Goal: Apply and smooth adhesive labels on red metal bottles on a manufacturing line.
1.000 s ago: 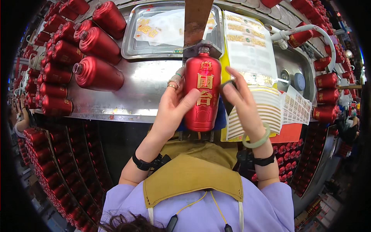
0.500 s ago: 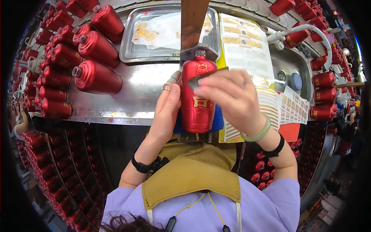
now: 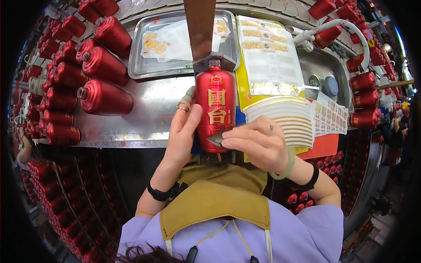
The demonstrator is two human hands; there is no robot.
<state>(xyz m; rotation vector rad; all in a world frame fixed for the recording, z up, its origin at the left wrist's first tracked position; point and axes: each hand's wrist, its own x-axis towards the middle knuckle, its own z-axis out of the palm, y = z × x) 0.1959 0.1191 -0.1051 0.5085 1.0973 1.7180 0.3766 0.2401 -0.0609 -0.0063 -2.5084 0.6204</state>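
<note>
A red bottle [image 3: 215,90] with gold characters lies on its back in a stand before me, its neck pointing away. Along its left side rests my left hand [image 3: 182,125], fingers stretched out and touching the bottle, with a band and a ring on them. My right hand [image 3: 258,142] is closed on a dark, thin, flat scraper [image 3: 215,139]. The scraper's edge is at the bottle's lower front, below the gold characters. The fingers partly hide the scraper and the bottle's lower right side.
Several red bottles [image 3: 105,97] lie on the metal table at left. Behind the stand's brown post [image 3: 199,30] is a metal tray [image 3: 136,65] with gold-marked sheets. At right are label sheets [image 3: 272,65], a stack of gold-striped strips [image 3: 280,118], and a sink [image 3: 342,65] with a curved tap [image 3: 351,26].
My right hand has moved the scraper down the bottle, from the upper characters to below them. Both gold characters now show. My left hand stays at the bottle's left side.
</note>
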